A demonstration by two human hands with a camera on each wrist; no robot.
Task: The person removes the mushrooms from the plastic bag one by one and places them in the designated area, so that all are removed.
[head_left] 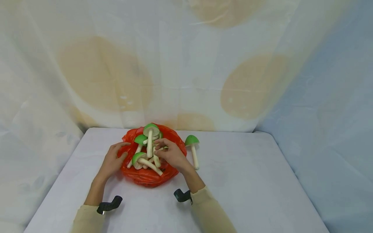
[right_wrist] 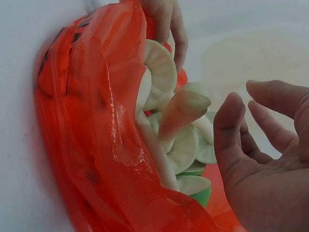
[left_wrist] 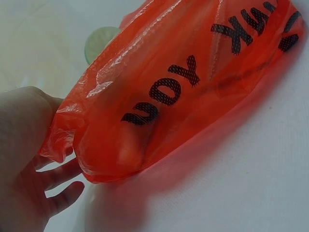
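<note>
A red plastic bag (head_left: 145,181) sits with its mouth spread, full of several toy mushrooms with green caps and pale stems, such as the upright mushroom (head_left: 150,145). At the bag's left rim, my left hand (head_left: 114,158) holds the plastic between thumb and fingers; part of it is hidden behind the bag (left_wrist: 140,96) in the left wrist view. Over the right side of the mushrooms is my right hand (head_left: 172,155). Its fingers are loosely bent, and a gap shows between thumb and fingertips in the right wrist view, beside the mushroom stems (right_wrist: 186,106).
A single green-capped mushroom (head_left: 194,155) lies on the white table (head_left: 247,181), just right of the bag. A pale curtain with tan spots (head_left: 186,81) hangs behind the table, with further sheets at both sides. Black wrist cameras (head_left: 109,205) stick out from both wrists.
</note>
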